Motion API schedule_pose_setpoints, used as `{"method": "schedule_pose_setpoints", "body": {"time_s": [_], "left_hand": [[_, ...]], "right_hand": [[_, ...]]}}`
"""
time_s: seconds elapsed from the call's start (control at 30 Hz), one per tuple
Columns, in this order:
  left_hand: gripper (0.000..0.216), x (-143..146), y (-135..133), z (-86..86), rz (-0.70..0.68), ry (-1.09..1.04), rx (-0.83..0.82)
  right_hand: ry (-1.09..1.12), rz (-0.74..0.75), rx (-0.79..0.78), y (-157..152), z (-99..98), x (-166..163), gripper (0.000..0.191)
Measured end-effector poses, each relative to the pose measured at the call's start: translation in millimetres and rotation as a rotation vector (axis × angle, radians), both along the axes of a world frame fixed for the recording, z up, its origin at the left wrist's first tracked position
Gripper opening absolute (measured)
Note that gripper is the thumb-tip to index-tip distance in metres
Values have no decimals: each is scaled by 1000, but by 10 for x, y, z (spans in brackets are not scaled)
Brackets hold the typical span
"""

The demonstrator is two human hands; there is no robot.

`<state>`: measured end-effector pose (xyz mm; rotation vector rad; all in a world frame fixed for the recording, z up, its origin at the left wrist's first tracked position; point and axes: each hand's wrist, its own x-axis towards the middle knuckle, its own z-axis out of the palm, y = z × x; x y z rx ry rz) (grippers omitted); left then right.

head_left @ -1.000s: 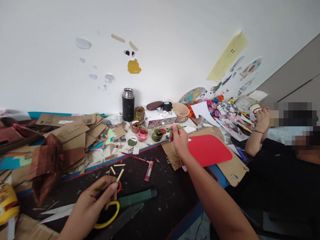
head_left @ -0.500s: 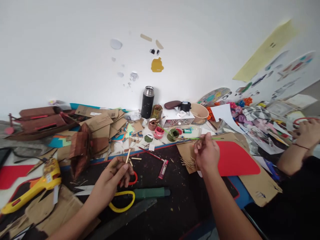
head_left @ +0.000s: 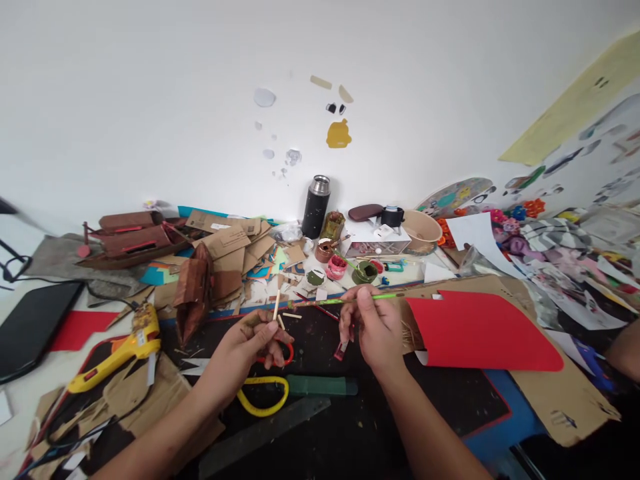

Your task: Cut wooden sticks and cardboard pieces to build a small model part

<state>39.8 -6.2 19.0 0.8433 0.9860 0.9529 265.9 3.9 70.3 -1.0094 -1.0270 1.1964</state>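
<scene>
My left hand point(head_left: 250, 343) pinches a short wooden stick point(head_left: 276, 305) upright above the dark mat point(head_left: 350, 427). My right hand point(head_left: 375, 327) is closed on a thin green paintbrush point(head_left: 350, 301) held level, its tip pointing left toward the stick. Small paint pots stand just behind the hands: a green one point(head_left: 367, 271), a pink one point(head_left: 337, 267) and a brown one point(head_left: 325, 250). Scissors with a yellow and a red loop point(head_left: 265, 393) lie under my left hand.
A red sheet point(head_left: 480, 330) lies on cardboard point(head_left: 565, 400) to the right. A yellow glue gun point(head_left: 117, 347) and cardboard scraps point(head_left: 225, 250) sit at left, a black flask point(head_left: 316, 207) and a bowl point(head_left: 423, 230) by the wall. Another person's arm point(head_left: 625, 350) shows at the right edge.
My right hand has drawn the brush back from the paint pots toward my left hand and the stick. The view has swung left, so the other person is nearly out of frame.
</scene>
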Motion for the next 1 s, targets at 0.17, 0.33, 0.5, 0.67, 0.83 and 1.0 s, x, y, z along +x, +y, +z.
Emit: {"method": "schedule_pose_setpoints", "body": {"time_s": [0.17,0.33,0.5,0.67,0.83,1.0], "left_hand": [[56,8,-4,43,-3,-13,-55],[58,23,-18,73,-40,-5,-81],[57,37,-35,58,-68,-6,-84],[54,44,-40,40,-64,-16,-82],[50,46,-44,35,-82,4,-58],[51,50,-54,31,-108,17,-46]], "right_hand": [[-16,23,-2,-8,34,-84,49],[-61,44,6,-10,45,-104,49],[-38,-35,26,41,58,-77,48],[-1,-9,3,12,52,-42,49],[-61,13,-13,-16,52,-50,51],[-5,-45,16,42,43,-26,47]]}}
